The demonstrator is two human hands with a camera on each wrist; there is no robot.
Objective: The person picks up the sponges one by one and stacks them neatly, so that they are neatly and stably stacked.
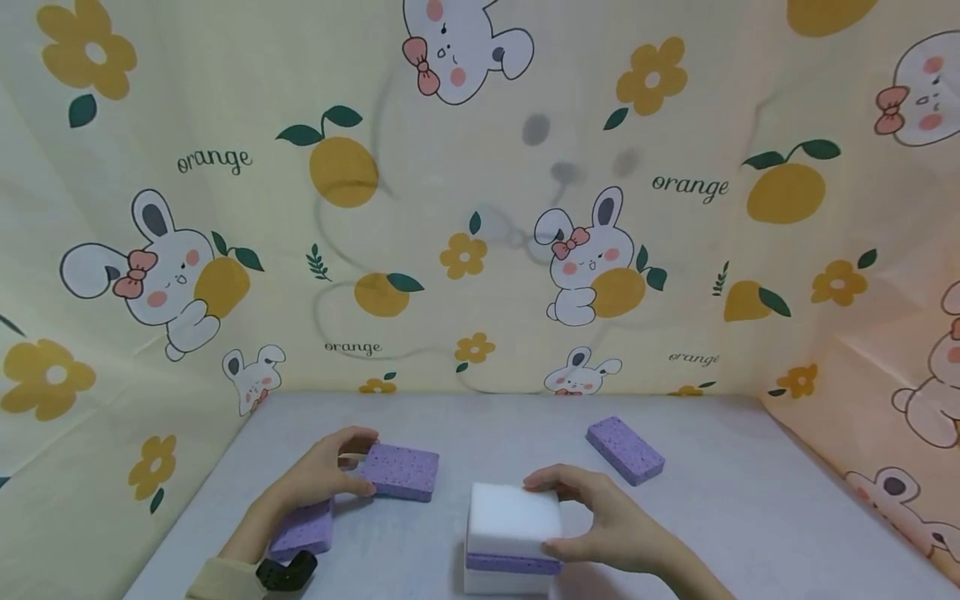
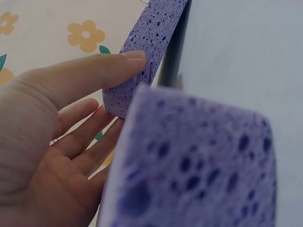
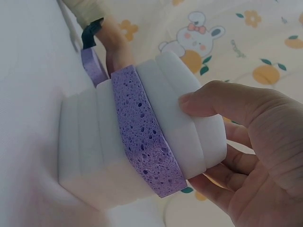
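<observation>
A purple pored sponge [image 1: 401, 471] lies in front of my left hand [image 1: 326, 471], which grips its left end between thumb and fingers. In the left wrist view the thumb presses the face of that sponge [image 2: 154, 33], with the fingers behind it. A second purple sponge [image 1: 306, 531] sits beneath the left wrist and looms large in the left wrist view. My right hand [image 1: 600, 517] holds the top of a stack of white sponges [image 1: 516, 518], thumb on the near side and fingers on the far side. One purple sponge [image 3: 142, 132] is layered within the stack, with several white blocks below it.
Another purple sponge [image 1: 626, 450] lies alone at the back right of the pale tabletop [image 1: 510, 429]. A patterned cloth [image 1: 465, 167] with rabbits and oranges hangs behind the table and along both sides. A dark band [image 1: 287, 571] circles the left wrist.
</observation>
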